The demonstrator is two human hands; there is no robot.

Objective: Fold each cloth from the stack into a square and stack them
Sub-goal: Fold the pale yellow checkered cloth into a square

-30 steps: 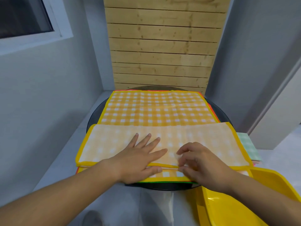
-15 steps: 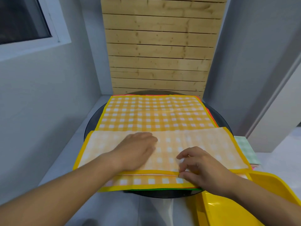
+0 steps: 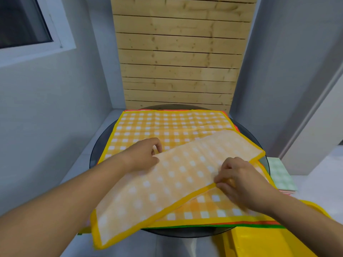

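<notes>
An orange-and-white checked cloth with a yellow border [image 3: 167,179], folded into a long strip with its pale underside up, lies slanted across the stack of flat cloths [image 3: 167,125] on the round dark table [image 3: 98,151]. My left hand [image 3: 144,154] pinches the strip's far long edge. My right hand [image 3: 239,180] pinches its near yellow edge. The strip's left end hangs past the table's front edge. Red and green borders of lower cloths show at the stack's front edge.
A yellow tray [image 3: 269,242] sits at the bottom right, just below the table edge. A small pile of folded cloths with a green checked one on top [image 3: 280,175] lies to the right of the table. A wooden slat panel [image 3: 178,62] stands behind.
The folded strip was lying straight along the stack's near edge under both hands. Now both hands pinch it and it has swung slantwise, its left end dropped over the table front.
</notes>
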